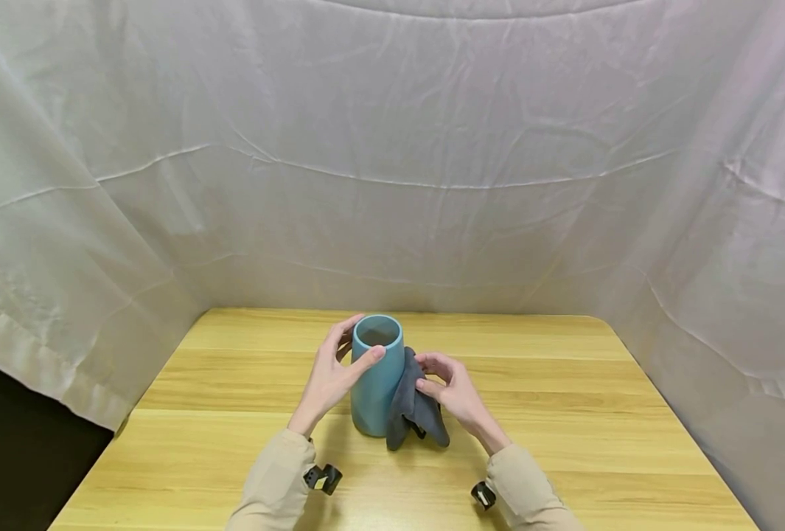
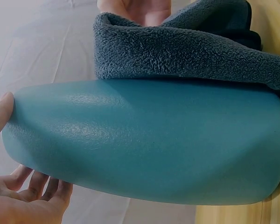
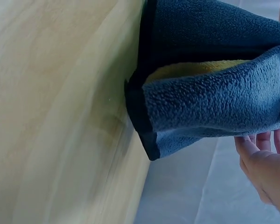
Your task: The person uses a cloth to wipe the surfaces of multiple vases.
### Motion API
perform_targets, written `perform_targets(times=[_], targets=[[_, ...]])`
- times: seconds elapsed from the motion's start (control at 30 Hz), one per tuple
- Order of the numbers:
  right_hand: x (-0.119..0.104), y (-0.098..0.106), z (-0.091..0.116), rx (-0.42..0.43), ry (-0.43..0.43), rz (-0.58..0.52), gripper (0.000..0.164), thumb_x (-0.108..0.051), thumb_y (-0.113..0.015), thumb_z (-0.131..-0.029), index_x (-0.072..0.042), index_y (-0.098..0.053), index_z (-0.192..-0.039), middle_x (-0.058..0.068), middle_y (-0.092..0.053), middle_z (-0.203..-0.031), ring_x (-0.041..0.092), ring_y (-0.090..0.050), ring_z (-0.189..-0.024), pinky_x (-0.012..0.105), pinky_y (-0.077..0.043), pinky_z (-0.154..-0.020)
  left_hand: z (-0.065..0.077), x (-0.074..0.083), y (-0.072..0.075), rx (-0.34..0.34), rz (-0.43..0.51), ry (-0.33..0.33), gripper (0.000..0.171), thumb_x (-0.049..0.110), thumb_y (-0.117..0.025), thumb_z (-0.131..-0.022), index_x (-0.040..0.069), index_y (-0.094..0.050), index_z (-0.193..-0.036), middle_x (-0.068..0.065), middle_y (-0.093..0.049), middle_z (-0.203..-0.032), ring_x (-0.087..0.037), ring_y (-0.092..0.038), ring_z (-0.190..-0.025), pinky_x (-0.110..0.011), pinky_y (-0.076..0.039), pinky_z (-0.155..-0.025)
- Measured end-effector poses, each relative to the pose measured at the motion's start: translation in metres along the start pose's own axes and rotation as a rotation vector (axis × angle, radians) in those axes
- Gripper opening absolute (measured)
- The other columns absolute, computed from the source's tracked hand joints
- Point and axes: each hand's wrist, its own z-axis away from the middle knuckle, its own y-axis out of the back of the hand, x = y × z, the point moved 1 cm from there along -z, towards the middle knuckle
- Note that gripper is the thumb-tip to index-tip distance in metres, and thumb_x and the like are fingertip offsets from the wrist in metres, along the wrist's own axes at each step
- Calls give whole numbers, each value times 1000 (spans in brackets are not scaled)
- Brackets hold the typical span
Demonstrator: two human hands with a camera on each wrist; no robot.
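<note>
A tall blue vase point(image 1: 374, 398) with an open round top stands upright on the wooden table. My left hand point(image 1: 329, 376) grips it near the rim, thumb on the front and fingers around the far left side. Against the vase's right side hangs a dark grey cloth point(image 1: 410, 402), pinched near its upper part by my right hand point(image 1: 458, 394). In the left wrist view the fuzzy cloth point(image 2: 168, 53) lies along the glossy vase wall point(image 2: 144, 140). The right wrist view shows the cloth point(image 3: 214, 98) folded over, with a dark border; the vase is hidden there.
The light wooden table point(image 1: 220, 398) spreads out on both sides of the vase. A pale grey curtain point(image 1: 432, 221) encloses the back and sides. Small black devices point(image 1: 326, 479) sit at both wrists.
</note>
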Motion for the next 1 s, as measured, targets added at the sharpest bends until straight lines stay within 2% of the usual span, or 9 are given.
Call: perform_targets(times=[0.3,0.63,0.83,1.0], targets=[[-13,-3,-1,50,22,-63,37,5,-64,-93,7,-59,-130,29,-63,-124,10,-61,-103,16,-55,-88,0,0,1,-1,-4,-3,60,22,-78,-89,16,-53,-142,-9,-57,-139,-28,-55,-127,-50,-42,-118],[-47,-3,-7,99,215,-155,36,2,-66,-94,9,-59,-129,20,-63,-120,9,-62,-103,18,-57,-90,1,1,1,0,-3,-4,59,22,-79,-89,17,-53,-141,-9,-57,-138,-28,-56,-126,-49,-42,-118],[-50,-3,-6,98,209,-156,35,4,-64,-94,9,-59,-129,29,-61,-124,9,-62,-103,17,-57,-91,1,1,1,3,1,-5,58,21,-79,-88,17,-53,-141,-9,-58,-137,-28,-56,-126,-49,-42,-118],[-49,-3,-6,92,200,-151,36,3,-64,-95,9,-59,-129,29,-60,-125,9,-61,-104,16,-56,-91,1,1,1,2,2,-1,59,22,-79,-88,16,-53,-142,-8,-58,-138,-28,-55,-127,-49,-42,-118]])
